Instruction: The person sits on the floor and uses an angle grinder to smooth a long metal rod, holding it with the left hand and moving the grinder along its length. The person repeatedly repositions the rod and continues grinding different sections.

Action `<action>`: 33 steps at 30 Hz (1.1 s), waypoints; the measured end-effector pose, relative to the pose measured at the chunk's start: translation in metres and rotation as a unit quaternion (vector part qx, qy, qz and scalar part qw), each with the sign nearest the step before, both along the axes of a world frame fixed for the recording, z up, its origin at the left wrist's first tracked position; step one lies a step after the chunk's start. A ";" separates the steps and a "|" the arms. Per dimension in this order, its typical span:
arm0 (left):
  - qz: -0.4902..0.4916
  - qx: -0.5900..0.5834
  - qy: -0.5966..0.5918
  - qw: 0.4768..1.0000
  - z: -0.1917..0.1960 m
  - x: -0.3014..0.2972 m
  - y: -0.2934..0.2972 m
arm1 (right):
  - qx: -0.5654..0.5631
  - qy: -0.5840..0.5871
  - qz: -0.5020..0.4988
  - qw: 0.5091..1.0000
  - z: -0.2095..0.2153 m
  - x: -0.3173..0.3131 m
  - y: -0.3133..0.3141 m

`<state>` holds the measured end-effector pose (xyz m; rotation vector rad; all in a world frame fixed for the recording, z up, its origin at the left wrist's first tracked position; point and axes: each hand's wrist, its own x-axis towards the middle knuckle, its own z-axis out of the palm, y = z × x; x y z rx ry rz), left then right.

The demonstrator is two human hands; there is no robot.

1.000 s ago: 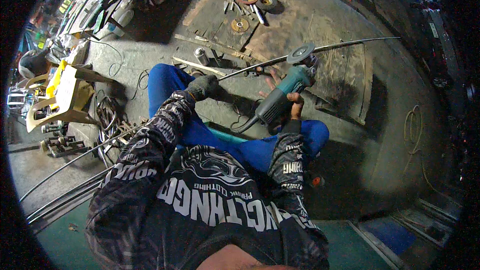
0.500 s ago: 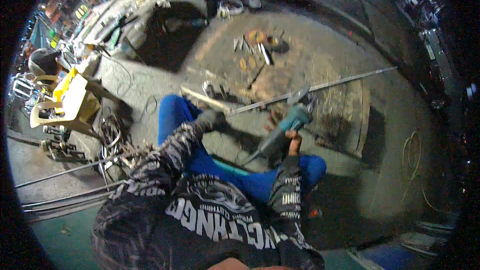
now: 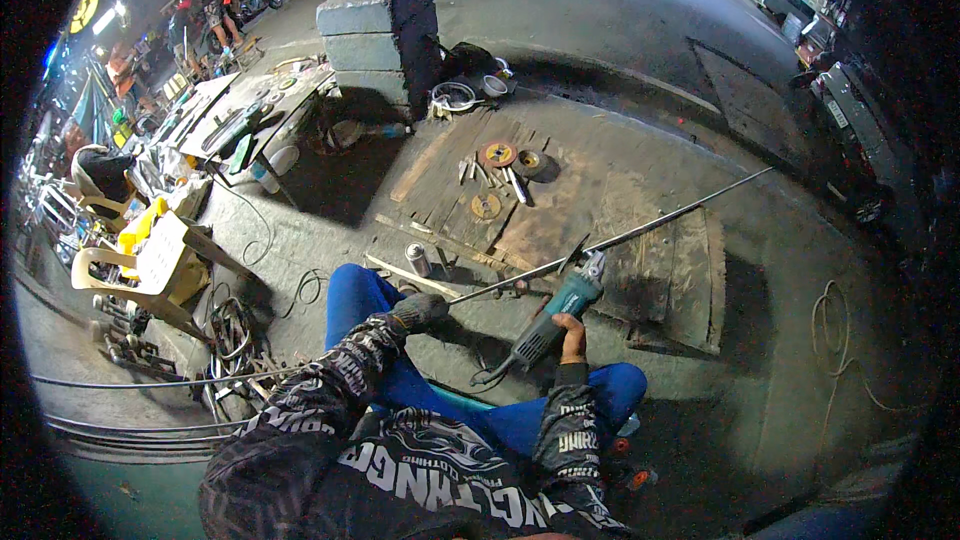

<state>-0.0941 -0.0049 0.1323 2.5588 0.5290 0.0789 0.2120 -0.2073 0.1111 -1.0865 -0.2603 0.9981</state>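
My left hand [image 3: 420, 312], in a dark grey glove, is closed around a long thin metal rod [image 3: 680, 212] that slants up to the far right. My bare right hand [image 3: 570, 337] grips the body of a teal and dark angle grinder [image 3: 548, 328]. The grinder's disc [image 3: 574, 254] stands nearly edge-on at the rod; whether it touches cannot be made out. Beneath the rod lies a worn wooden board [image 3: 560, 190]. A spray can [image 3: 418, 260] stands beyond my left hand. My fingers on the grinder's far side are hidden.
On the board lie a reddish disc [image 3: 499, 155], a tan disc [image 3: 486, 206] and several short metal pieces. At left are a plastic chair [image 3: 150, 260], a cluttered table [image 3: 215, 105] and cables [image 3: 232, 325]. A concrete post base [image 3: 375, 40] rises behind. Cord [image 3: 828, 315] lies at right.
The view has tilted up, showing more road. The grinder has turned, its disc going from broad-faced to nearly edge-on beside the rod. Both hands keep their holds.
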 end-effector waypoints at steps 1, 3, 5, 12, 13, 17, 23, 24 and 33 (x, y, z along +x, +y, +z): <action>-0.005 0.013 -0.001 1.000 -0.001 -0.001 0.001 | 0.023 0.012 0.006 1.000 0.005 -0.003 -0.001; -0.021 0.036 0.012 0.999 -0.006 -0.003 0.007 | 0.034 0.039 0.020 0.998 0.023 -0.011 -0.001; -0.059 0.002 0.000 0.998 -0.015 -0.004 0.012 | 0.007 0.068 0.037 0.997 0.044 -0.016 0.000; -0.157 -0.106 -0.040 0.981 -0.056 -0.003 0.031 | -0.025 -0.009 0.016 1.000 0.034 -0.006 -0.003; -0.219 -0.104 -0.033 0.970 -0.059 0.001 0.038 | -0.027 0.000 0.016 1.000 0.024 -0.002 0.003; -0.310 -0.077 0.033 0.947 -0.061 0.008 0.038 | -0.034 -0.039 0.014 0.999 -0.002 0.006 0.006; -0.107 -0.137 0.012 0.985 -0.036 0.003 0.012 | -0.026 -0.213 0.036 0.976 0.012 -0.018 0.016; -0.159 -0.078 -0.033 0.984 -0.032 0.003 0.012 | -0.004 -0.165 0.010 0.986 0.017 -0.022 0.018; -0.203 0.059 0.037 0.977 -0.031 -0.004 0.014 | -0.063 -0.014 -0.009 0.998 0.044 -0.040 0.016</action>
